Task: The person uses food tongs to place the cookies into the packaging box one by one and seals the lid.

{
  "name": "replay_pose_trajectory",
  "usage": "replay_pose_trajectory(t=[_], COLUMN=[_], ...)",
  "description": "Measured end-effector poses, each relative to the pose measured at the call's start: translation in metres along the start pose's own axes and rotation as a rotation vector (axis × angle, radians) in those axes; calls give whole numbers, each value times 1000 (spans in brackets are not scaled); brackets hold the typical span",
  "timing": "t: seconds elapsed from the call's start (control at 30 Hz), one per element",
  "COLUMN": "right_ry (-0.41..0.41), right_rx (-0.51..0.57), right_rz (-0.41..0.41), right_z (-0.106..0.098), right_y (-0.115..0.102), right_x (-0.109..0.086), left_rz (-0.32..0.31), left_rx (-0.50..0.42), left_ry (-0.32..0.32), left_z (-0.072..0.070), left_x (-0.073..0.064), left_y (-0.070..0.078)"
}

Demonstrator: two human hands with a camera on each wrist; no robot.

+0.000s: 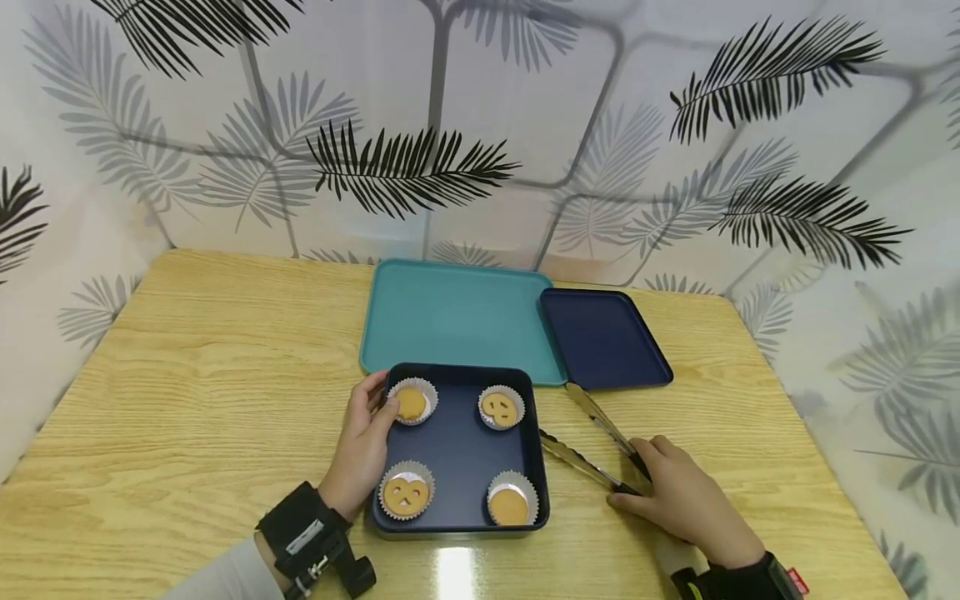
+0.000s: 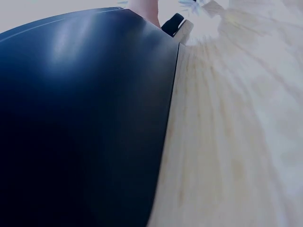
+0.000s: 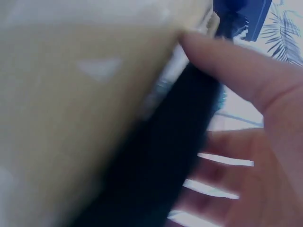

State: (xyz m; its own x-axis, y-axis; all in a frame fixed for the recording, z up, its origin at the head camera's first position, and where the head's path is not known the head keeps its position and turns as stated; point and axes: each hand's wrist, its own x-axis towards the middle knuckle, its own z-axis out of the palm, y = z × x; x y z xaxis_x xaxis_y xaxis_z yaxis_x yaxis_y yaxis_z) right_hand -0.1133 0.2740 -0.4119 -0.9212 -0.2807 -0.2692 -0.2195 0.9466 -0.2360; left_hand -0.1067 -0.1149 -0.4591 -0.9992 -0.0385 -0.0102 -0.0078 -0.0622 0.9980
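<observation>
A deep navy square baking tin [image 1: 457,450] stands on the table, its outer wall filling much of the left wrist view. Paper cups with cookies sit in its corners: a plain cookie [image 1: 411,403] far left, a pretzel-shaped cookie [image 1: 498,409] far right, a cookie with cut-outs [image 1: 406,497] near left and a round cookie [image 1: 508,506] near right. My left hand [image 1: 362,454] grips the tin's left wall, thumb over the rim by the far-left cup. In my right hand [image 1: 678,492] are metal tongs [image 1: 581,461] with dark handles, arms spread, tips right of the tin.
Behind the tin lies a teal tray [image 1: 457,312]. A smaller navy tray [image 1: 607,337] overlaps its right end. The wooden table [image 1: 210,375] meets leaf-patterned curtains [image 1: 480,125] at the back and sides.
</observation>
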Motion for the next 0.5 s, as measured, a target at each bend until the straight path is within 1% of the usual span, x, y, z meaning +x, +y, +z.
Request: replay_pose_trajectory(t=[0.1,0.17,0.23,0.3,0.37,0.43,0.5], right_ry=[-96,-113,-100,-63,-32,-24,-21], right_rx=[14,40,63,76,86,86,79], right_rz=[-28,-48,-76,-96,-115,-118,-111], right_z=[-16,-31,-48,-63,-75,-82,-83], right_y=[-1,-4,-8,-13,-19,-25,-30], right_x=[5,11,21,37,58,81,105], left_rz=[1,1,2,5,9,11,13], left_rx=[-7,-10,-9,-5,-2,1,4], left_ry=[-1,-3,-4,-1,1,3,5], left_z=[1,1,1,1,1,0,0], left_x=[1,1,1,1,1,1,1], left_y=[-1,-2,-3,-3,-3,-3,-3])
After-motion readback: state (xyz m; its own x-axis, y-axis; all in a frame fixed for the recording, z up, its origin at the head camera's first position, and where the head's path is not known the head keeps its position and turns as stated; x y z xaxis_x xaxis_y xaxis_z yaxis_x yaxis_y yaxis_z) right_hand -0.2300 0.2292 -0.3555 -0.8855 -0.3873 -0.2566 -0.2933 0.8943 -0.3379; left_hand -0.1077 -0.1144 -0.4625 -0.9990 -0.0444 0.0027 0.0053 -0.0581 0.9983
